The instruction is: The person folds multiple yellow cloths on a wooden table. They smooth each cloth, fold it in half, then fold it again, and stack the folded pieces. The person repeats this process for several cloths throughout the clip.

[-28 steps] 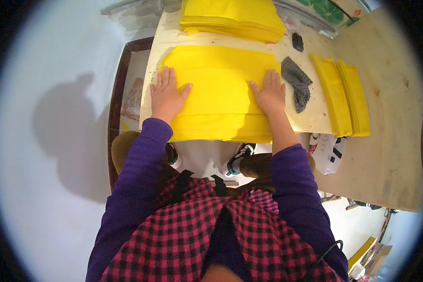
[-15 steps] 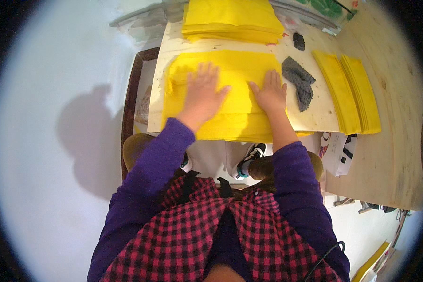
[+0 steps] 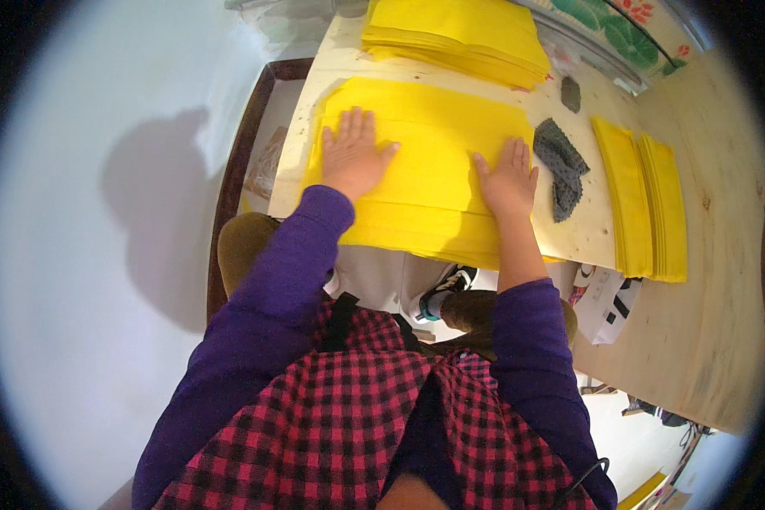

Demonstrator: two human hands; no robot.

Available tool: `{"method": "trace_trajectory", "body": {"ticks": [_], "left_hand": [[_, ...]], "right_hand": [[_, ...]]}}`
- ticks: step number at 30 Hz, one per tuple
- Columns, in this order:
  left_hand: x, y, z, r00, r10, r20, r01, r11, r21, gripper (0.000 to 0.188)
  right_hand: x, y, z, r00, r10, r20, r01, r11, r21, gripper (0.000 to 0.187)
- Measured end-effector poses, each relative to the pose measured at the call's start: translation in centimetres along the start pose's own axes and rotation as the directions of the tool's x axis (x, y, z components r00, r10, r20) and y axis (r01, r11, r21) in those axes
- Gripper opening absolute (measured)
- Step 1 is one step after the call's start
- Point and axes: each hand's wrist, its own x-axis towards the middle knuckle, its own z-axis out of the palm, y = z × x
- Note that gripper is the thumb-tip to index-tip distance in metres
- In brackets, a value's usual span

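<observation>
The left hand [image 3: 354, 153] lies flat, palm down and fingers spread, on the left part of a large yellow sheet [image 3: 429, 161]; it grips nothing and only presses. The right hand [image 3: 507, 176] does the same on the sheet's right part, fingers splayed and open, thumb pointing inward. The sheet lies folded in layers on the pale wooden desk [image 3: 586, 229], directly in front of the person, and its near edge hangs a little over the desk's front edge.

Just beside the right hand lies a dark grey cloth [image 3: 561, 166], with a smaller grey scrap [image 3: 571, 93] beyond it. A stack of yellow sheets [image 3: 459, 34] sits at the far side of the desk, and two narrow folded yellow piles [image 3: 642, 200] lie well apart to the right.

As I judge it, the layers could slide out of line if one palm pushes harder than the other, because nothing pins them but the flat hands. The overhanging edge could also drag the sheet off the desk should the pressure lift.
</observation>
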Motion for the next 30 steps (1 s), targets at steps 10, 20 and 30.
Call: {"method": "trace_trajectory", "body": {"ticks": [10, 20, 30], "left_hand": [[-1.5, -6.2, -1.0, 0.974, -0.204, 0.095, 0.213, 0.973, -0.092, 0.076], [-1.8, -7.2, 0.1, 0.982, -0.185, -0.046, 0.173, 0.966, -0.193, 0.075], [-2.4, -9.3, -2.7, 0.956, -0.246, -0.158, 0.189, 0.932, -0.308, 0.074]], "right_hand": [[0.3, 0.0, -0.3, 1.000, -0.016, 0.004, 0.016, 1.000, -0.012, 0.082], [3.2, -1.7, -2.6, 0.855, -0.443, -0.269, 0.489, 0.862, 0.135, 0.037], [8.0, -9.7, -3.4, 0.817, -0.553, 0.165, 0.475, 0.807, 0.352, 0.031]]}}
